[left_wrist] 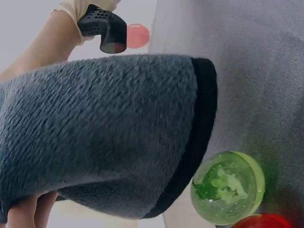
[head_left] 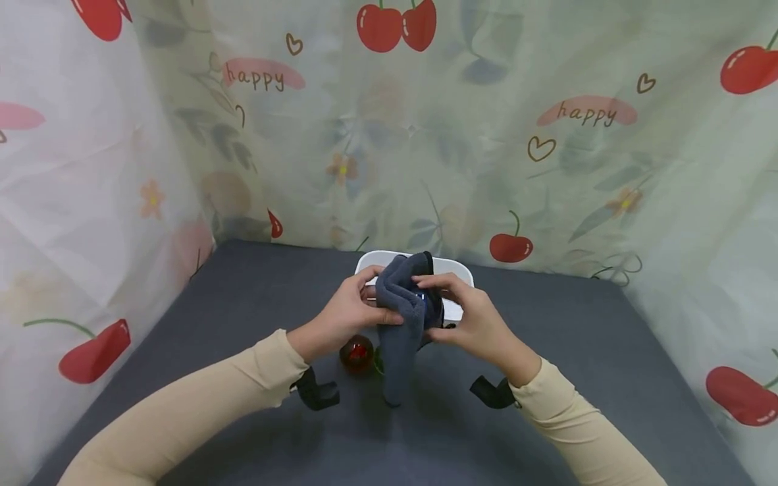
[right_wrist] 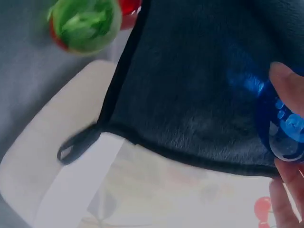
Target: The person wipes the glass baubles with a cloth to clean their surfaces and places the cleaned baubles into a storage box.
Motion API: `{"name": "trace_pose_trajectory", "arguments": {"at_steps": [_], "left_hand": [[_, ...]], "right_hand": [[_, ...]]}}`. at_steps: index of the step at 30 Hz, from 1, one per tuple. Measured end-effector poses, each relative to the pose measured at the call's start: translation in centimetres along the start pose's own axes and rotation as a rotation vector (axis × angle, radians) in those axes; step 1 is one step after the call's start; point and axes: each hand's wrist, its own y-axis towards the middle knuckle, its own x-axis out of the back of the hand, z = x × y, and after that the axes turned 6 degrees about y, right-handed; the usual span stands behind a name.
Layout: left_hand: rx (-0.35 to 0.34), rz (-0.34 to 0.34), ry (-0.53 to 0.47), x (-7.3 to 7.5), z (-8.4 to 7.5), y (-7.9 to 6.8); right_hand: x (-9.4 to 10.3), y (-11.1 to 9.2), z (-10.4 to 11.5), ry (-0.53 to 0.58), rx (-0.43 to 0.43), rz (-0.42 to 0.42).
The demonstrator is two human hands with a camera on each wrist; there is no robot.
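My left hand [head_left: 343,314] grips a dark grey-blue plush cloth [head_left: 399,344] that hangs down in folds, with black edging and a small corner loop [right_wrist: 76,145]. In my right hand [head_left: 480,324] a clear blue ball [right_wrist: 285,126] with bubbles inside is pinched between thumb and fingers, up against the cloth. Below the hands, a clear ball with a green and white figure inside [left_wrist: 227,187] lies on the table beside a red ball [head_left: 356,354]. The cloth partly covers the green one in the head view.
A white tray [head_left: 464,271] stands on the grey table [head_left: 273,283] behind the hands, partly hidden by them and the cloth. Printed curtains [head_left: 395,135] enclose the back and sides. Black mounts [head_left: 319,391] sit at both wrists.
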Motion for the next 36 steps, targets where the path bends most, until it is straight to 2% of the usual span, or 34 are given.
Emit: {"name": "trace_pose_trajectory", "arguments": {"at_steps": [3, 5, 10, 13, 17, 19, 22, 23, 26, 29, 32, 36], "left_hand": [[-0.020, -0.053, 0.020, -0.1, 0.0, -0.1], [-0.023, -0.067, 0.016, -0.1, 0.0, -0.2], [0.006, -0.014, 0.000, 0.1, 0.0, -0.3], [0.012, -0.003, 0.003, 0.1, 0.2, -0.2], [-0.014, -0.045, 0.019, 0.2, 0.4, -0.3], [-0.015, -0.051, 0.014, 0.3, 0.5, -0.3], [-0.001, -0.016, -0.016, 0.3, 0.4, -0.3], [0.003, -0.009, -0.024, 0.3, 0.4, -0.3], [-0.004, -0.007, -0.026, 0.1, 0.2, -0.3], [-0.021, -0.057, -0.005, 0.2, 0.2, -0.3], [-0.021, -0.071, -0.006, 0.3, 0.2, -0.3], [0.004, -0.029, -0.033, 0.4, 0.1, -0.2]], "right_hand": [[0.1, 0.1, 0.0, -0.205, 0.065, -0.001], [0.1, 0.0, -0.2, -0.249, 0.095, -0.021], [-0.4, -0.3, -0.5, -0.072, 0.047, -0.061], [-0.5, -0.2, -0.5, -0.099, 0.035, -0.054], [-0.2, 0.0, -0.4, -0.170, 0.026, -0.050], [-0.3, -0.1, -0.3, -0.105, 0.007, -0.058], [-0.6, -0.2, -0.2, 0.022, -0.023, -0.075], [-0.7, -0.2, -0.2, 0.032, -0.026, -0.085], [-1.0, -0.1, -0.1, -0.040, -0.030, -0.100], [-0.9, 0.1, -0.1, -0.128, -0.020, -0.109], [-0.8, 0.1, -0.2, -0.053, -0.016, -0.114], [-0.9, 0.0, -0.2, 0.059, -0.013, -0.099]]}}
